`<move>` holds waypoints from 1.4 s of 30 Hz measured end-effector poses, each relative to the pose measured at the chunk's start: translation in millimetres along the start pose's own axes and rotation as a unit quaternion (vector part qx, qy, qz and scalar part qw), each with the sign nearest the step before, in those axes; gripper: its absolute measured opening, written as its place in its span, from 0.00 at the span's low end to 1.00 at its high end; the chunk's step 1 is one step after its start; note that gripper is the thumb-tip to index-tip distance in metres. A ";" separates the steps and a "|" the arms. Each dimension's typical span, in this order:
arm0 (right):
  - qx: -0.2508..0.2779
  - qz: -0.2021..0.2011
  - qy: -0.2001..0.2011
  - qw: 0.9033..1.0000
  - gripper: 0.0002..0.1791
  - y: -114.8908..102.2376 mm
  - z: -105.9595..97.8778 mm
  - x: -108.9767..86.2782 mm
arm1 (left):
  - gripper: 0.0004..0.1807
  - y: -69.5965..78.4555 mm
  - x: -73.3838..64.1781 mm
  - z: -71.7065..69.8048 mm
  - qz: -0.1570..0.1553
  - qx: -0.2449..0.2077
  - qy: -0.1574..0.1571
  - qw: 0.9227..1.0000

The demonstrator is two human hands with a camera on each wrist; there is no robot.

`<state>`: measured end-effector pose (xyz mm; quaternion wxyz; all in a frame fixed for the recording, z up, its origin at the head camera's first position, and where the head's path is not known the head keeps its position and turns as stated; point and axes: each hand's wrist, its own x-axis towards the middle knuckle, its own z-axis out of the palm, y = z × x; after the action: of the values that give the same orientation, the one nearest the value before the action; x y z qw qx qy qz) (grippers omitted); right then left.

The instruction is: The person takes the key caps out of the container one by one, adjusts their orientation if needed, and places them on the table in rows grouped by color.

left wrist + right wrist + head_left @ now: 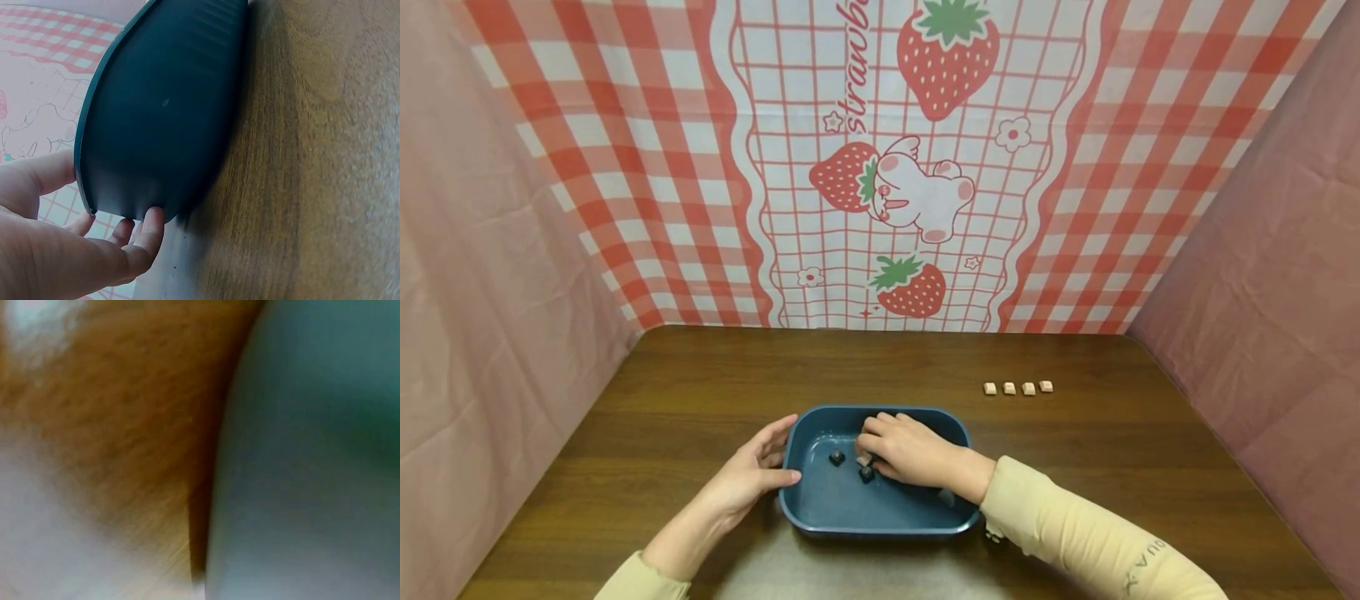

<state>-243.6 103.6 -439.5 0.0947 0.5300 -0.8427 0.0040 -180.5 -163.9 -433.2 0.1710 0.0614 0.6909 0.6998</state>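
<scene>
where the blue tray (pixel 827 510) sits: on the table (pixel 647 392), roughly midway between its left and right edges and well forward of its back edge.
left hand (pixel 747 477): grips the tray at its left end, thumb on the rim, other fingers against the outer wall. a light, even hold should do; lifting that end would likely set the caps sliding.
right hand (pixel 910 450): reaches over the right rim into the tray, fingers bent downward; i cannot tell whether they pinch anything, as the right wrist view is blurred and shows no fingertips.
beige cap (pixel 864 459): near the middle of the tray floor, right at the fingertips of the right hand. the step in hand looks to be picking it up; best to take it low by two opposite sides, thumb against forefinger, and lift straight.
nearer dark cap (pixel 867 473): just in front of the beige cap; whether they touch is unclear. the thumb should stay clear so it isn't dragged along.
other dark cap (pixel 837 457): apart, toward the tray's left wall, and probably no bother here.
row of pale caps (pixel 1009 388): four, on the table beyond the tray's back right corner, with gaps between. if the beige cap belongs there, as its colour suggests, a like gap and a gentle release would keep the line tidy.
right sleeve (pixel 1052 508): by the tray's front right corner; worth keeping off the rim.
</scene>
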 end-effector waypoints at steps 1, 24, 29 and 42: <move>0.001 0.001 0.001 1.000 0.10 0.1 0.3 0.1 | 0.43 0.2 -0.1 -0.1 0.000 0.000 0.000 1.000; 0.003 0.003 0.027 1.000 0.03 1.2 -24.7 -2.5 | 0.42 1.6 -0.3 0.1 -0.001 -0.003 -0.002 1.000; -0.002 0.009 0.015 1.000 0.04 2.3 -38.8 -6.1 | 0.42 0.7 -1.0 0.5 -0.002 -0.003 -0.002 1.000; -0.014 0.021 0.025 0.999 0.07 22.8 -70.2 -23.3 | 0.43 0.3 -1.1 1.4 0.001 -0.003 -0.004 1.000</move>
<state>-243.2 141.9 -372.2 0.1226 0.5106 -0.8510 0.0076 -179.0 -162.9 -432.7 0.1732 0.0637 0.6878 0.7021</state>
